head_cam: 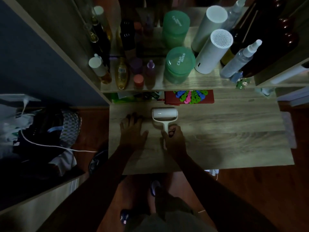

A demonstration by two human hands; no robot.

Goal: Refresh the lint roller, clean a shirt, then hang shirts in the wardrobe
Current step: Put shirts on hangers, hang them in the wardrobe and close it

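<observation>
A white lint roller [164, 113] lies on the wooden table [225, 139], its roll pointing away from me and its handle toward me. My right hand [174, 139] grips the handle, fingers curled round it. My left hand [133, 131] rests flat on the table just left of the roller, fingers spread and straight, holding nothing. No shirt is clearly visible.
A shelf [192, 82] behind the table carries several bottles, two green jars [179, 64] and white cylinders [212, 51]. A red box of coloured clips [189, 97] sits behind the roller. A pile of clothes and bags [41, 134] with a white cable lies at the left.
</observation>
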